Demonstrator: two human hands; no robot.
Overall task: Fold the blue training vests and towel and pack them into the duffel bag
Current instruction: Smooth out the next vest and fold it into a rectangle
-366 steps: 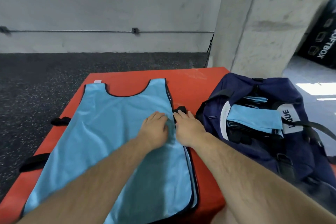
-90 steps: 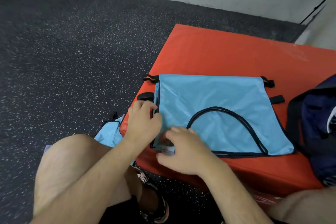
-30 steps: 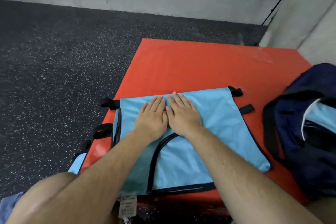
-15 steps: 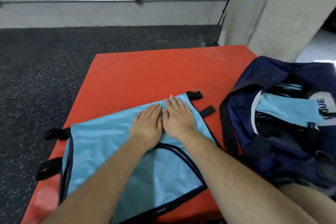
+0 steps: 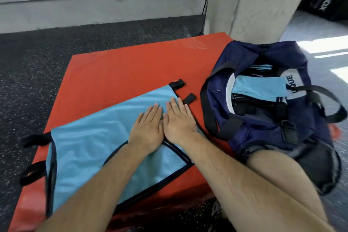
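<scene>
Both hands lie flat with fingers straight, side by side and touching. The left hand (image 5: 146, 130) and the right hand (image 5: 178, 120) press down on the blue vest (image 5: 90, 143) near its far right corner, gripping nothing. The vest lies folded across, its black neckline trim showing by the wrists. It is spread over the near half of the orange mat (image 5: 122, 69), with black straps (image 5: 177, 83) sticking out at both ends. At the mat's right edge the navy duffel bag (image 5: 263, 132) sits open with folded light-blue cloth (image 5: 259, 87) already inside. Some pieces look packed, while this vest probably needs another fold before going in. I cannot pick out a towel.
</scene>
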